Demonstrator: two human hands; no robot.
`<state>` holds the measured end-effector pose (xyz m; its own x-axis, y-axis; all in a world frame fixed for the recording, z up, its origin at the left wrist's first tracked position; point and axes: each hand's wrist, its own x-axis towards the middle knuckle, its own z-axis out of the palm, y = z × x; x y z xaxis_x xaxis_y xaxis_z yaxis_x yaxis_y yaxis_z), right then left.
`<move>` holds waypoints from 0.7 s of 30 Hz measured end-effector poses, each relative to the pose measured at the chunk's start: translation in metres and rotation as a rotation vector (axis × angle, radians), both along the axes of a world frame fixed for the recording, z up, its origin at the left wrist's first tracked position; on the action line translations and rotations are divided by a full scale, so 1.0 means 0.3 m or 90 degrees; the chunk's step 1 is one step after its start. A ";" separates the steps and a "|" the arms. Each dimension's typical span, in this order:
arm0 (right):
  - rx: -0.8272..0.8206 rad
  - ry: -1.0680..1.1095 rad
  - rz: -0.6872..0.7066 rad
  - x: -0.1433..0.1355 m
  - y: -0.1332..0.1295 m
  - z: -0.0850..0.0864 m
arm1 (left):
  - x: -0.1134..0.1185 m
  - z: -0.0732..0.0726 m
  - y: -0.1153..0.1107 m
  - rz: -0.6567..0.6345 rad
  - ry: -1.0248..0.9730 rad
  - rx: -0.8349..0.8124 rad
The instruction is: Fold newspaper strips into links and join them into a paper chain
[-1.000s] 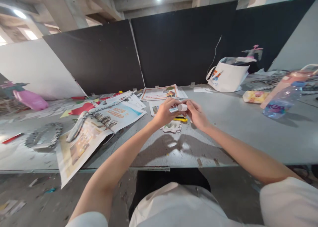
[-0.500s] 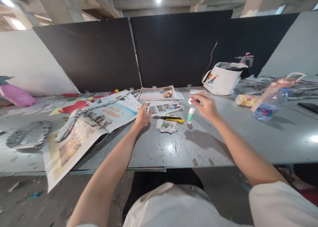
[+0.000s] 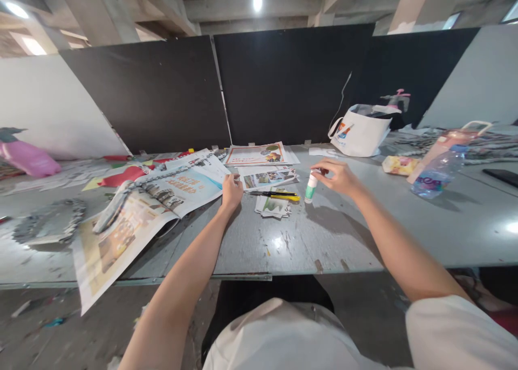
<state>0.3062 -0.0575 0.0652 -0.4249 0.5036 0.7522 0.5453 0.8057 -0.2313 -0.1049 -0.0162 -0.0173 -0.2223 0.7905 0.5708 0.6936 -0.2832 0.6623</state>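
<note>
My right hand pinches the white cap at the top of a green and white glue stick, which stands upright on the table. My left hand has its fingers curled together between the right edge of an open magazine and a sheet with printed photos; whatever they may hold is hidden. Between my hands, a yellow and black utility knife lies across a small stack of cut paper pieces.
Behind lie printed sheets with an orange border. A white bag, a clear plastic bottle, a snack packet and a phone are at right. On the left are a wreath-like paper ring and a pink spray bottle.
My right hand has come down, bringing the white cap from above the glue stick onto its top. The fingers of my left hand have curled in, and that hand has shifted slightly.
</note>
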 end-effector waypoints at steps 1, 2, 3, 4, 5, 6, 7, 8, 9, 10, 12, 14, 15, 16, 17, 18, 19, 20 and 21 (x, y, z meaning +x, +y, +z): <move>0.001 -0.005 0.004 0.001 -0.001 0.000 | 0.003 -0.001 -0.001 0.001 -0.002 -0.005; 0.002 -0.008 0.006 0.001 -0.001 0.000 | 0.005 -0.001 -0.003 0.001 -0.004 -0.008; 0.003 -0.011 0.007 0.002 -0.002 -0.001 | 0.007 -0.001 -0.005 0.000 -0.005 -0.009; 0.004 -0.014 0.006 0.002 -0.002 -0.001 | 0.009 0.000 -0.007 -0.001 -0.006 -0.009; 0.003 -0.017 0.005 0.002 -0.002 -0.002 | 0.010 0.001 -0.008 -0.003 -0.007 -0.009; 0.002 -0.022 0.003 0.001 -0.002 -0.003 | 0.011 0.002 -0.010 -0.006 -0.008 -0.009; 0.000 -0.025 0.002 0.001 -0.001 -0.004 | 0.012 0.003 -0.012 -0.009 -0.009 -0.009; -0.003 -0.029 0.002 0.001 -0.001 -0.004 | 0.013 0.004 -0.013 -0.010 -0.011 -0.010; -0.006 -0.033 0.003 0.001 0.000 -0.005 | 0.014 0.005 -0.014 -0.010 -0.012 -0.012; -0.009 -0.035 0.005 0.001 0.000 -0.005 | 0.015 0.006 -0.016 -0.008 -0.012 -0.013; -0.013 -0.038 0.007 0.001 0.000 -0.004 | 0.017 0.008 -0.018 -0.005 -0.012 -0.016; -0.018 -0.038 0.008 0.001 -0.002 0.000 | 0.019 0.008 -0.020 -0.005 -0.010 -0.017; -0.021 -0.037 0.007 0.000 -0.004 0.002 | 0.019 0.009 -0.021 -0.006 -0.010 -0.017; -0.027 -0.038 0.006 -0.001 -0.006 0.004 | 0.019 0.009 -0.022 -0.008 -0.010 -0.017; -0.035 -0.039 0.005 -0.003 -0.008 0.007 | 0.019 0.009 -0.022 -0.010 -0.010 -0.017; -0.045 -0.042 0.002 -0.004 -0.010 0.009 | 0.019 0.009 -0.023 -0.013 -0.010 -0.018; -0.056 -0.044 0.000 -0.005 -0.012 0.010 | 0.019 0.008 -0.023 -0.015 -0.009 -0.019; -0.066 -0.047 -0.001 -0.005 -0.012 0.011 | 0.019 0.008 -0.023 -0.018 -0.008 -0.021; -0.075 -0.050 -0.001 -0.005 -0.012 0.012 | 0.019 0.008 -0.023 -0.021 -0.005 -0.022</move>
